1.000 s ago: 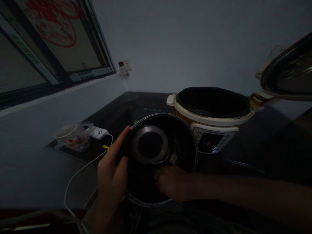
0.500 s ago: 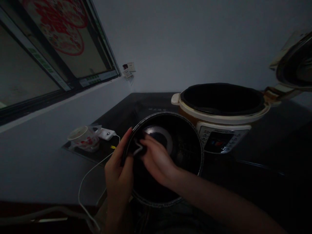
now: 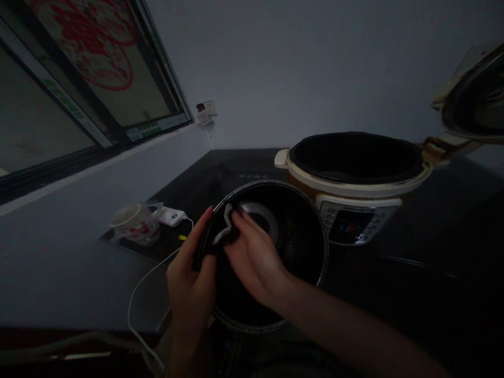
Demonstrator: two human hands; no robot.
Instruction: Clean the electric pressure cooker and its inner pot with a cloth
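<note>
A round black inner pot (image 3: 293, 268) with a light ring on its bottom is tilted toward me. My left hand (image 3: 191, 275) is closed on its left rim, thumb inside and fingers outside. Inside the pot, my right hand (image 3: 255, 254) presses a dark cloth with a pale edge (image 3: 227, 226) against the left inner wall. Most of the cloth is hidden behind my fingers or lost in the dark. Behind the pot stands an electric pressure cooker (image 3: 358, 191), its lid (image 3: 474, 100) raised at the right.
On the dark counter (image 3: 220, 168), a lidded cup in a plastic bag (image 3: 136, 223) stands at the left beside a white power strip (image 3: 171, 216). A white cable (image 3: 134, 299) hangs off the counter's edge. Wall sockets (image 3: 207, 110) sit near the window (image 3: 90, 79).
My right hand has shifted slightly inside the pot, and the cloth's pale edge shows higher and more clearly along the wall. My left hand keeps its hold on the rim.
</note>
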